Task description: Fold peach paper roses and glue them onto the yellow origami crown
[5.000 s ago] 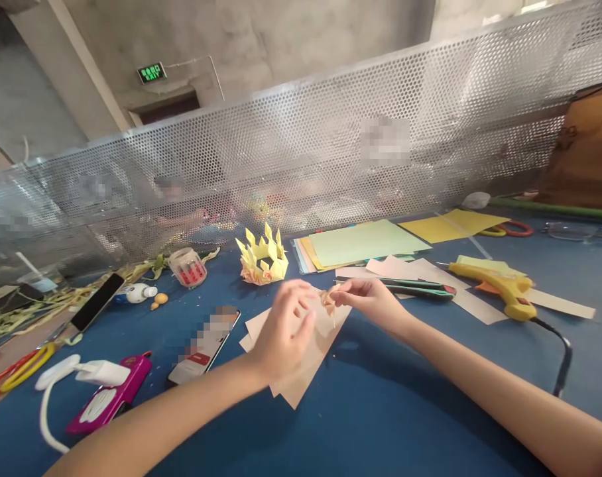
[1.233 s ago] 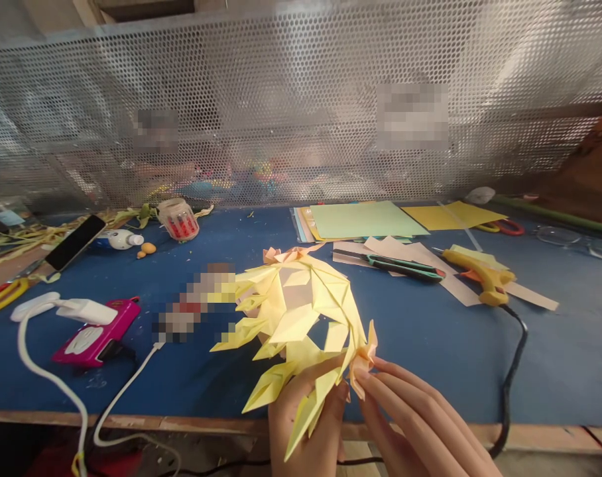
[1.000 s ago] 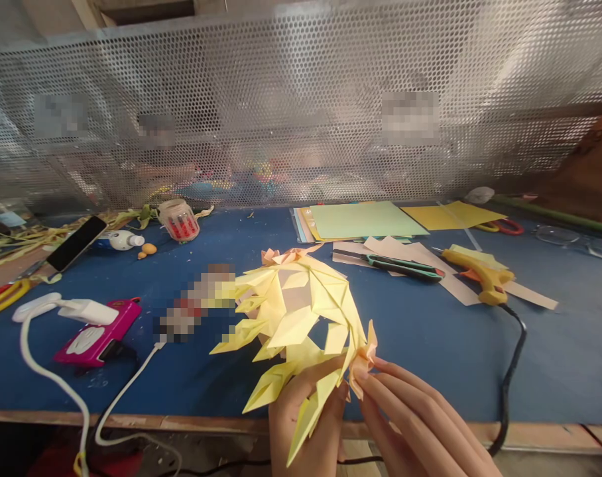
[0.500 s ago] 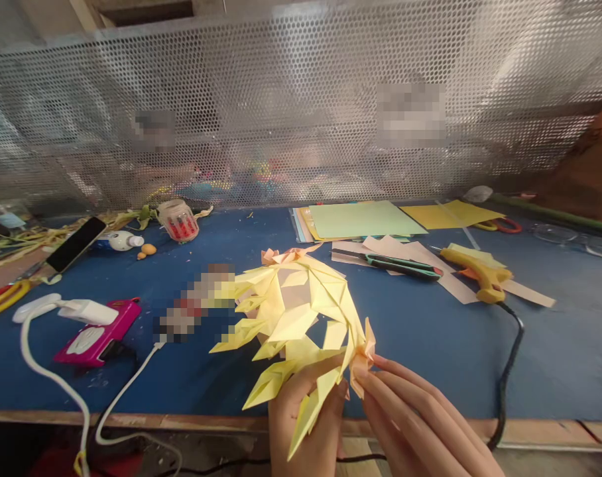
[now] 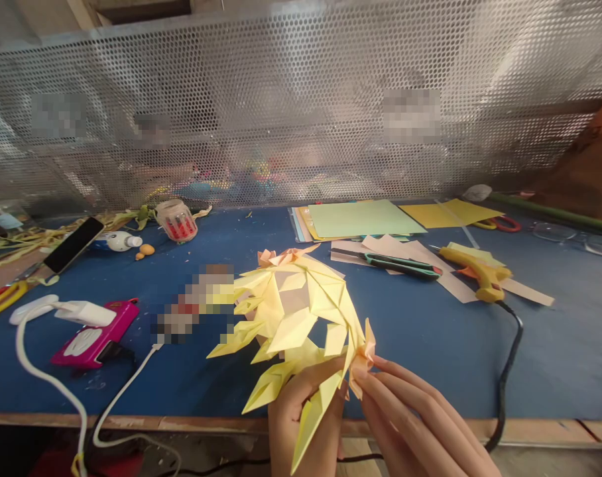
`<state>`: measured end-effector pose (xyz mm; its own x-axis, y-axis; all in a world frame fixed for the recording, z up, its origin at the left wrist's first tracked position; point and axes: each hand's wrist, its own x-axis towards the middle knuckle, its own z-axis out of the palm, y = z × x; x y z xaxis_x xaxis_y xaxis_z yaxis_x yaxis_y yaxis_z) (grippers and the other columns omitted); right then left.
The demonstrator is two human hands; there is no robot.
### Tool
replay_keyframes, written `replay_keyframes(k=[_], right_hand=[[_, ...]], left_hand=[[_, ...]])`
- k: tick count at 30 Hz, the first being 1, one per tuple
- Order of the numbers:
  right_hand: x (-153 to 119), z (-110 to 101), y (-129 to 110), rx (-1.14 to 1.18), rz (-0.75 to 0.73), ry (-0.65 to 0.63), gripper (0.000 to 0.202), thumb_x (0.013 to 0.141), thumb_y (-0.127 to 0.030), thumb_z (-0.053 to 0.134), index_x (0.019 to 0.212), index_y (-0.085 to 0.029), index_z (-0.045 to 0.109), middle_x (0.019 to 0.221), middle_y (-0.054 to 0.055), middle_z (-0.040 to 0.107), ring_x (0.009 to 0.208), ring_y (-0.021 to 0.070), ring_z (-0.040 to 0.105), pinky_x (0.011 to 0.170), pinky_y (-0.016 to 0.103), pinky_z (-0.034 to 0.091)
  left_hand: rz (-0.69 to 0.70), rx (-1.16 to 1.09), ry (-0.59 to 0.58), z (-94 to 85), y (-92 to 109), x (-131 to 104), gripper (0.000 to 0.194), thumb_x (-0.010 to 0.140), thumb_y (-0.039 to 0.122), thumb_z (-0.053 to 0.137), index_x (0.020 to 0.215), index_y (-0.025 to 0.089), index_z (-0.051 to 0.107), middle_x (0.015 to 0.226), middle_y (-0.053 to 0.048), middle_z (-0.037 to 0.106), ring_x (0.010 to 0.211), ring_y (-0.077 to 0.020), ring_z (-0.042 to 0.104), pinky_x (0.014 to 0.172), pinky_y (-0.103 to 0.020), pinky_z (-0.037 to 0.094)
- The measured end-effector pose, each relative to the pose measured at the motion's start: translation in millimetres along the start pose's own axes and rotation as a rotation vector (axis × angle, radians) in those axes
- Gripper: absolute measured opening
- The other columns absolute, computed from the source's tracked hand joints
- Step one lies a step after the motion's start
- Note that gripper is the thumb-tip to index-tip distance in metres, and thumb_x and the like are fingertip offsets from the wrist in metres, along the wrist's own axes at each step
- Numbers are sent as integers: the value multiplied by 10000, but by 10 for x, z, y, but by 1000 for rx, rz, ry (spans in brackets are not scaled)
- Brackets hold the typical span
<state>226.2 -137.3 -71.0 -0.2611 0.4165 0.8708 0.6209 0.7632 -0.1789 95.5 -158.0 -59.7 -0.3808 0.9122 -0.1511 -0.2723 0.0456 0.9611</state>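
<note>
A yellow folded-paper wreath (image 5: 325, 291) with pointed petals is held over the near edge of the table. My left hand (image 5: 305, 411) is closed around its lower part, with some fingers hidden behind the paper. At the wreath's right side sits a small peach folded-paper flower (image 5: 363, 358). My right hand (image 5: 415, 411) pinches this flower between thumb and fingers, against the yellow paper. More peach folded pieces (image 5: 284, 255) show at the wreath's top edge.
On the blue table (image 5: 554, 358) lie a yellow glue gun (image 5: 480, 268), a utility knife (image 5: 400, 263), coloured paper sheets (image 5: 365, 218), a pink power strip (image 5: 97, 334), a phone (image 5: 73, 245) and a jar (image 5: 176, 220). A perforated metal screen (image 5: 281, 86) stands behind.
Almost nothing differs. The wreath has tilted very slightly, its lowest yellow point hanging a little lower. Both hands keep their hold.
</note>
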Motion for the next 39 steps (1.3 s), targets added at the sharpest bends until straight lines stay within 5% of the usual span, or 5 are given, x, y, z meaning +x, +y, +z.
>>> replay_keyframes(k=[10, 16, 22, 31, 39], right_hand=[[-21, 27, -9, 8, 30, 42, 297, 874, 35, 708, 1110, -140, 749, 922, 57, 791, 968, 212, 768, 899, 332, 644], [5, 24, 42, -10, -39, 28, 230, 916, -10, 683, 1102, -125, 755, 916, 75, 796, 943, 207, 776, 882, 306, 655], [21, 33, 16, 34, -15, 23, 322, 898, 23, 683, 1177, -123, 747, 963, 84, 787, 990, 214, 770, 880, 300, 658], [-97, 217, 11, 720, 829, 154, 357, 889, -266, 798, 1226, -288, 683, 1108, 71, 782, 972, 211, 785, 797, 272, 662], [205, 224, -220, 1240, 1294, -54, 552, 745, -662, 834, 1093, -233, 824, 1122, 133, 819, 1097, 343, 754, 1016, 496, 577]], left_hand=[[204, 69, 8, -33, -97, -20, 453, 743, 655, 865, 934, 245, 875, 604, -43, 728, 365, -109, 490, 357, -212, 457], [342, 89, 28, -33, -235, 14, 415, 746, 622, 881, 920, 247, 874, 669, -77, 777, 680, -283, 775, 546, -295, 645], [442, 208, 50, -54, -200, 43, 311, 874, 549, 794, 938, 255, 871, 790, -82, 817, 593, -223, 740, 432, -246, 571], [254, 213, -116, -202, 359, 241, 324, 820, 448, 805, 631, 186, 774, 481, -3, 612, 353, -46, 307, 331, -176, 190], [86, 156, -291, -213, 631, 381, 233, 730, 404, 879, 688, 182, 824, 564, -53, 691, 415, -82, 465, 370, -166, 291]])
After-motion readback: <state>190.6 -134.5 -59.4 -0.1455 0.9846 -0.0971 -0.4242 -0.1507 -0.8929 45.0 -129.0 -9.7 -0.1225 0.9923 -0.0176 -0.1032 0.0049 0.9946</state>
